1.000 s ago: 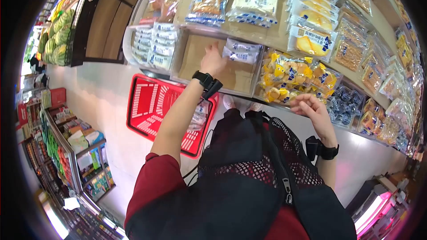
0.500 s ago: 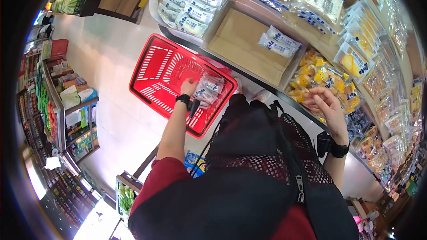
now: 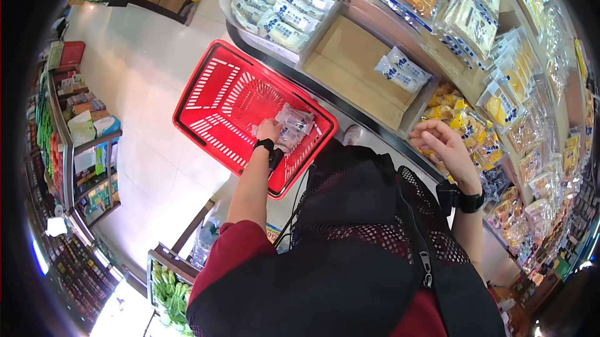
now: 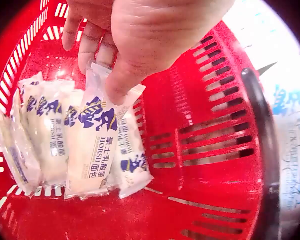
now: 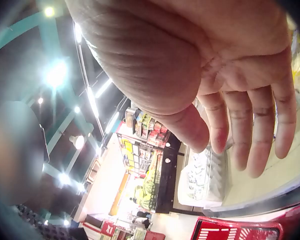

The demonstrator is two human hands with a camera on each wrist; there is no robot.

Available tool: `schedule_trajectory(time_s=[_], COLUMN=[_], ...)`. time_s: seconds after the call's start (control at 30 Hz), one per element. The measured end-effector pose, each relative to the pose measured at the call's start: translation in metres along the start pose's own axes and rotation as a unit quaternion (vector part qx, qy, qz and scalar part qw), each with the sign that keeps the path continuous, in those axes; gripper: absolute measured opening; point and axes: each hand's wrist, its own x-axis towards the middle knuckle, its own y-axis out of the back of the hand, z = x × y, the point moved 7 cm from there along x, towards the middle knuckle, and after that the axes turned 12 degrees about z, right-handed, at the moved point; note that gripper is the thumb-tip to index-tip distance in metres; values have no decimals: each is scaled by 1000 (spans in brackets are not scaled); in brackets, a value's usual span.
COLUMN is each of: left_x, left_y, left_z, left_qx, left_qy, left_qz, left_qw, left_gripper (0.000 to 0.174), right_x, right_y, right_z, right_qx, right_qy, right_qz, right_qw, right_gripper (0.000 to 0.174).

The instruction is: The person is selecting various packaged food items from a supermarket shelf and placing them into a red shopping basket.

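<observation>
My left hand (image 3: 269, 131) reaches down into a red shopping basket (image 3: 199, 96). In the left wrist view its thumb and fingers pinch the top end of a clear-wrapped bread packet (image 4: 91, 155) with blue print, which stands upright. Several similar packets (image 4: 50, 132) lean beside and behind it at one end of the basket. My right hand (image 3: 445, 146) hovers at the front of the display, near yellow-wrapped pastries (image 3: 469, 126), its fingers relaxed and holding nothing. The right wrist view shows its palm and loosely extended fingers (image 5: 241, 125).
Beyond the basket, a display bin (image 3: 344, 56) holds two white packets (image 3: 403, 69) at its right side. White packets fill the neighbouring tray (image 3: 284, 9). The display's dark front edge (image 3: 369, 123) runs beside the basket. A rack of green vegetables (image 3: 169, 287) stands at lower left.
My left hand has gone from the display bin into the basket, then closer to the packets there. The head view has swung so the display sits further right. The right hand keeps its relaxed pose.
</observation>
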Motion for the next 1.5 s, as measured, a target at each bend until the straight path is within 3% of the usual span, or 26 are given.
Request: schedule_trajectory(time_s=[0.07,0.1,0.17,0.23,0.37,0.4,0.5,0.57,0.63,0.67,0.77,0.9,1.07,1.17,1.2,1.23,1.33,1.37,1.43,1.5], left_x=[-12,-24,-53,-82,-129,-134,-152,-160,-161,-159,-153,-141,-114,-93,-87,-84,-72,-67,-63,-64], left_y=[23,45,108,130,203,216,224,216,205,199,186,184,156,121,107,92,41,30,6,-10], left_z=[15,29,62,56,107,122,164,181,192,196,199,188,104,47,27,11,-37,-47,-64,-80], left_qx=[-67,-70,-217,-361,-530,-530,-595,-601,-592,-611,-627,-563,-526,-488,-475,-477,-462,-463,-432,-391], left_qy=[-64,-56,-53,-37,-6,-7,-38,-34,-38,-21,-5,-77,26,74,91,93,163,165,185,168], left_qz=[85,89,116,101,40,48,35,6,-2,-10,-37,-9,36,55,65,62,12,9,2,15], left_qw=[992,992,968,926,847,846,802,798,805,792,778,823,849,868,873,872,872,871,883,905], left_gripper=[22,22,20,17,12,12,15,16,17,17,20,29,30,30,31,31,33,33,32,33], right_x=[16,18,14,16,16,13,0,-4,-2,-1,15,38,95,130,143,143,145,146,139,129], right_y=[-13,-12,-20,-53,-116,-124,-140,-141,-140,-136,-129,-101,-55,-42,-35,-34,-30,-31,-29,-30], right_z=[11,-2,-36,-21,-49,-64,-77,-72,-62,-63,-47,-32,1,21,38,40,35,33,25,24], right_qx=[5,-1,-46,-67,-231,-234,-244,-251,-343,-311,-323,-312,-405,-484,-508,-512,-586,-589,-617,-617], right_qy=[20,21,64,90,292,441,430,480,534,556,506,491,361,325,285,282,256,253,285,307], right_qz=[-38,-45,-98,-136,-163,-143,-195,-162,-98,-77,-51,42,171,189,172,171,214,213,251,253], right_qw=[999,999,992,984,914,854,847,825,767,767,798,812,823,790,794,793,739,737,689,678], right_gripper=[23,23,23,26,46,56,63,62,57,51,48,41,33,30,42,42,27,27,23,22])
